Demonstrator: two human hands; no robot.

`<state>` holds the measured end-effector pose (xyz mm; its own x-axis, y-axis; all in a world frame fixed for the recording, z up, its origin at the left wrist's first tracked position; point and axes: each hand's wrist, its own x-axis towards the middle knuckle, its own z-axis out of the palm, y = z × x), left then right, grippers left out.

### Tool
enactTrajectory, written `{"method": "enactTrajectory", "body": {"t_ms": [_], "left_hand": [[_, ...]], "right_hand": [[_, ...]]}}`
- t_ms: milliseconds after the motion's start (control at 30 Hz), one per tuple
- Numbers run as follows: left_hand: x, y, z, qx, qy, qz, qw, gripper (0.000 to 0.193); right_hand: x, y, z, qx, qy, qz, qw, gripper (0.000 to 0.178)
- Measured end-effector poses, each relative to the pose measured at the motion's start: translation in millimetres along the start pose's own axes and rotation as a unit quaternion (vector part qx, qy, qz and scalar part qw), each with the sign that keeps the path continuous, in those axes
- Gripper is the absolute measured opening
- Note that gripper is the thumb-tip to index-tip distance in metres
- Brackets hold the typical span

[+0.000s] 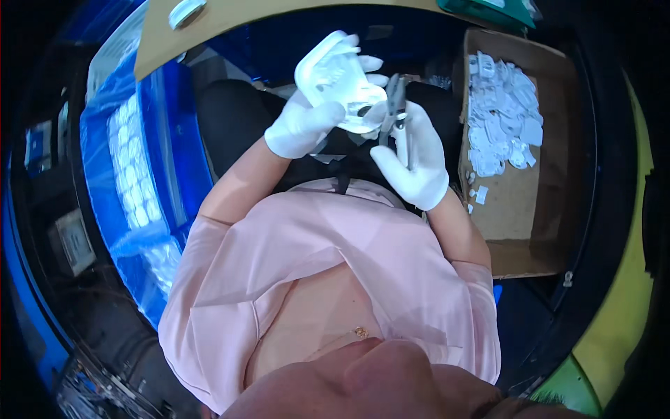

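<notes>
My left hand (pixel 305 126), in a white glove, is closed around a white moulded plastic housing (pixel 331 77) with rounded corners and a hollow inner side. In my white-gloved right hand (pixel 417 157) is a pair of cutting pliers (pixel 398 105), with the jaws pointing away from me. The pliers are close to the housing's lower right end, by a dark round spot. Whether their jaws touch the plastic, I cannot tell. Some fingers of the left hand are hidden behind the housing.
At the right stands an open cardboard box (pixel 513 209) holding many small white plastic pieces (pixel 502 112). A blue-lined crate (pixel 150 244) with rows of wrapped white parts (pixel 132 160) stands at the left. A tan tabletop (pixel 244 24) edges the far side, with a white part (pixel 186 12) on it.
</notes>
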<state>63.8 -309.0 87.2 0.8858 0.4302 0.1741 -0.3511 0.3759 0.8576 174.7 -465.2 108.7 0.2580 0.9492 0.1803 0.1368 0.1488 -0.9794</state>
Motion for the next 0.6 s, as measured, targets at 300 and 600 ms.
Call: {"method": "enactTrajectory", "body": {"t_ms": [300, 600], "left_hand": [[-36.3, 24.5, -14.9, 0.034, 0.008, 0.03, 0.999, 0.105], [-32.4, 26.9, -12.9, -0.131, -0.004, -0.025, 0.991, 0.112]], "right_hand": [[10.9, -31.4, 5.8, -0.185, -0.12, -0.025, 0.975, 0.054], [-3.1, -30.8, 8.1, 0.122, -0.054, 0.136, 0.982, 0.062]]}}
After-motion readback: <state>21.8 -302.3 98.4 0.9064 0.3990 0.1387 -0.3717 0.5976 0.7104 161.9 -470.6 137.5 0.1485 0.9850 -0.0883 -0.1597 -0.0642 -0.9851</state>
